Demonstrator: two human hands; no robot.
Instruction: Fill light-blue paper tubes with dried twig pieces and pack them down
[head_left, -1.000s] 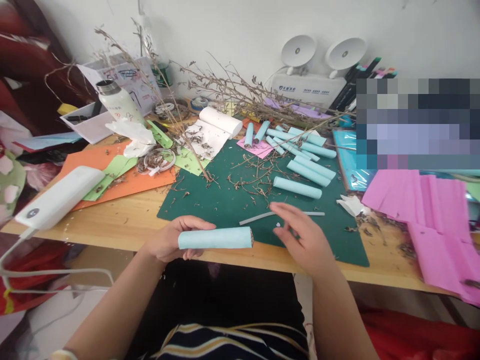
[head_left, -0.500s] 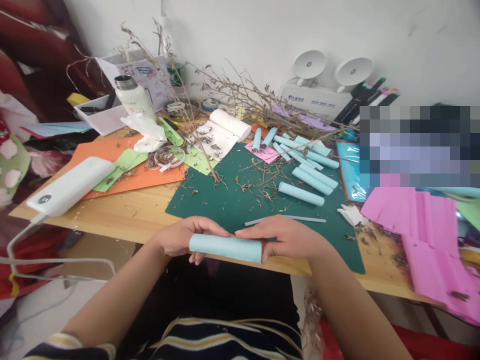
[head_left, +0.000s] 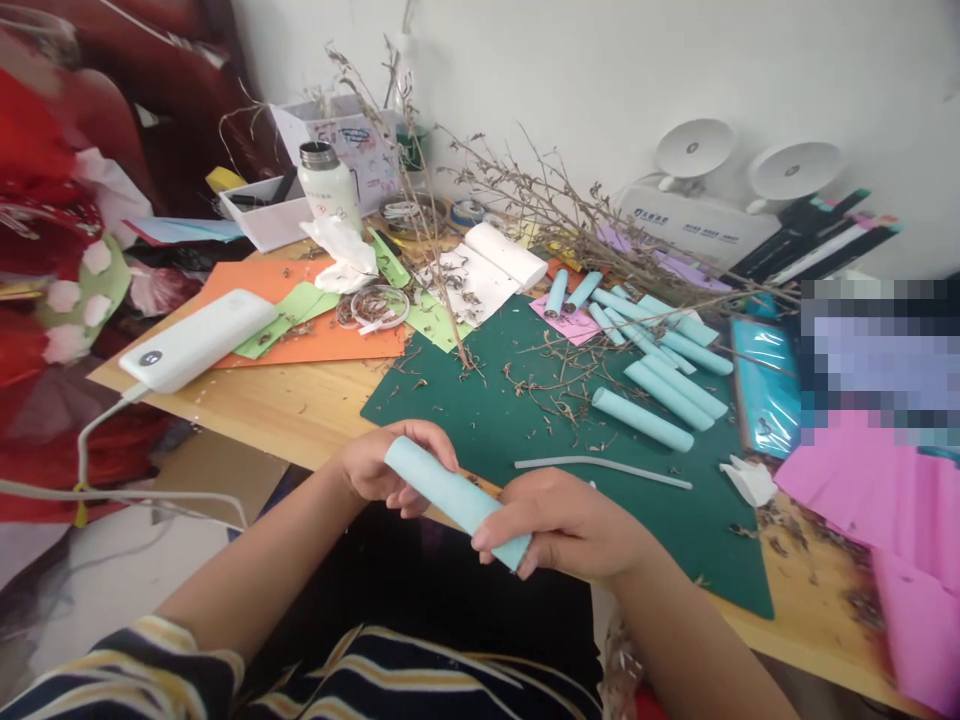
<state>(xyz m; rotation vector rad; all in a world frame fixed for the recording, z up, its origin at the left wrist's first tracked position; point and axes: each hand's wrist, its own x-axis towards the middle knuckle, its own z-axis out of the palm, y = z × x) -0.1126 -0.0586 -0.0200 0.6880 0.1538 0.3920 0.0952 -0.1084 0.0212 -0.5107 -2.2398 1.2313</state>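
Note:
A light blue paper tube (head_left: 447,488) lies across both my hands, just off the table's front edge, tilted down to the right. My left hand (head_left: 381,462) curls around its upper left part, with fingers behind and beneath it. Near its lower right end, my right hand (head_left: 568,524) grips the tube between thumb and fingers. Beyond my hands, a thin pale glue stick or rod (head_left: 604,467) rests on the green cutting mat (head_left: 465,425). Farther back on the mat lie another blue paper tube (head_left: 642,420) and several more rolled tubes (head_left: 675,393).
Dry twigs (head_left: 555,200) and leaf crumbs spread over the back of the table. A white power bank (head_left: 196,340) with a cable sits at left, near orange paper (head_left: 315,348) and an uncapped bottle (head_left: 327,185). A white router (head_left: 690,225) and pink paper (head_left: 847,490) are at right.
The tube has turned from nearly level to sloping down rightward. My right hand has closed over its right end and come lower. The camera view has swung left.

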